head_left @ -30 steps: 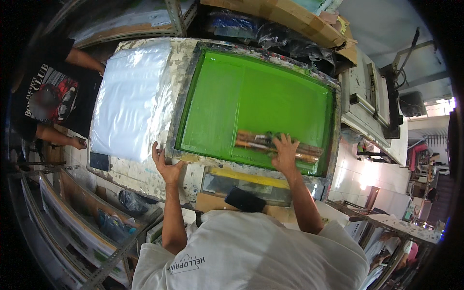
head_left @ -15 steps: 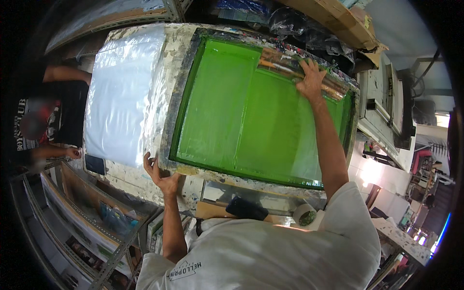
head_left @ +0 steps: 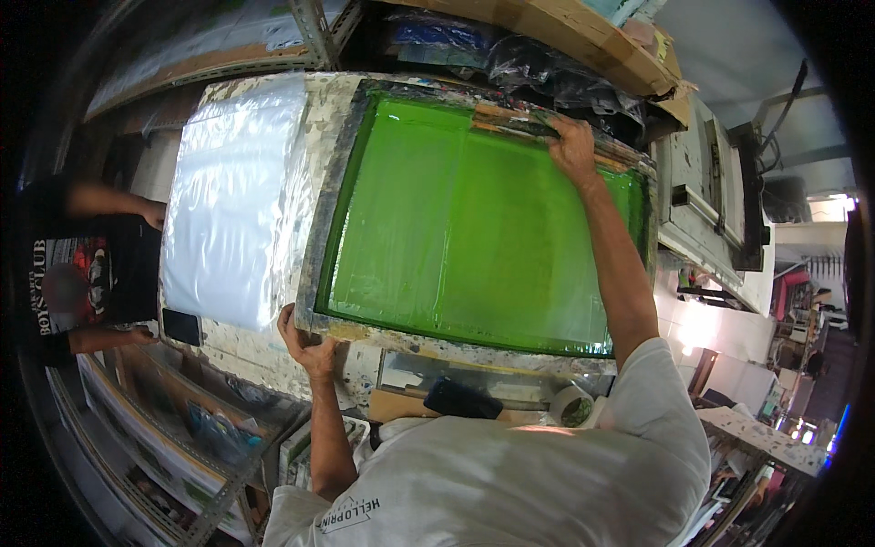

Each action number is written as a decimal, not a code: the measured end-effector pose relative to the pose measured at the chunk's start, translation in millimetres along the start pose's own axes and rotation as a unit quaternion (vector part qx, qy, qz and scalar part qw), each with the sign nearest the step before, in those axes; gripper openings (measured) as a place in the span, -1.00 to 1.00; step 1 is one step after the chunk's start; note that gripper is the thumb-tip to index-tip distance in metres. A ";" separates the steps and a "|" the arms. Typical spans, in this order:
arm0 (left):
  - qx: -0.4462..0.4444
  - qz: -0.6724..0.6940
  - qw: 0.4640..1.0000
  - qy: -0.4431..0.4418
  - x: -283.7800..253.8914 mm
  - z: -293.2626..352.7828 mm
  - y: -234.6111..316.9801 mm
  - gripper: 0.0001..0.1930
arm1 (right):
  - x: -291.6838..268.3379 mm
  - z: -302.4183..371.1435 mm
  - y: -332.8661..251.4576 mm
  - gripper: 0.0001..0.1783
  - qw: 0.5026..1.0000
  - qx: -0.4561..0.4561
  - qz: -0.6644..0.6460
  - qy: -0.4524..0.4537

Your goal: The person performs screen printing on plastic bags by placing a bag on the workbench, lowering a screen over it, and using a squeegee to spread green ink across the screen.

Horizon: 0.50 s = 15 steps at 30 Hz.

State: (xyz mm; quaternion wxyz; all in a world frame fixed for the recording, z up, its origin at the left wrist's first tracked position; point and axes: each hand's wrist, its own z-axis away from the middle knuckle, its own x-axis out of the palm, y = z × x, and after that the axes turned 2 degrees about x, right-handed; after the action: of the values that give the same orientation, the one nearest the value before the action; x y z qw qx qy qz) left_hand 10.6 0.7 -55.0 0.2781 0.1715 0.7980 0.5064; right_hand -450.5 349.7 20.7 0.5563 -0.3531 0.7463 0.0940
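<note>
A screen printing frame (head_left: 321, 264) with a bright green mesh (head_left: 510, 246) lies on a paint-spattered table in front of me. My right hand (head_left: 572, 148) reaches across to its far side, fingers closed over the top of a long wooden squeegee (head_left: 510, 122). That squeegee lies along the far inner edge of the mesh, its blade hidden from me. At the near left corner of the frame, my left hand (head_left: 310, 348) grips the outer edge between thumb and fingers. Just left of the frame is a stack of clear plastic-covered white sheets (head_left: 232, 210).
A co-worker in a black shirt (head_left: 132, 264) stands at the table's left end, hands by the sheets. A dark phone (head_left: 180, 326) lies near the left corner. Close to my body are another dark phone (head_left: 463, 397) and a tape roll (head_left: 572, 407). Shelving (head_left: 155, 428) stands lower left.
My right hand has curled from spread fingers into a closer grip, and the squeegee has tipped so less of its face shows. My left hand has closed nearer the frame corner. The view shifted slightly.
</note>
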 end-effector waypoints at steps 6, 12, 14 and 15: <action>-0.024 0.066 0.997 -0.008 -8.8 12.8 -24.4 -0.24 | -22.3 6.4 19.0 -0.50 0.995 0.010 -0.093 0.028; -0.041 0.071 0.995 0.049 0.4 18.1 -19.2 -0.14 | -92.2 49.6 -22.4 -0.52 0.916 0.251 -0.301 -0.080; 0.013 0.046 0.996 0.073 1.9 9.6 -18.9 -0.12 | -139.6 72.4 -83.1 -0.49 0.884 0.295 -0.345 -0.113; 0.040 0.031 0.995 0.087 3.1 5.1 -17.8 -0.11 | -152.7 87.4 -107.9 -0.49 0.871 0.312 -0.364 -0.104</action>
State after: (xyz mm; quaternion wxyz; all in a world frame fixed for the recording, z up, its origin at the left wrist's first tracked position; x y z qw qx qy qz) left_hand 11.4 -1.6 -73.7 0.1844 0.1627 0.8329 0.4957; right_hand -295.4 381.8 153.1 0.7070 -0.3961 0.4930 -0.3165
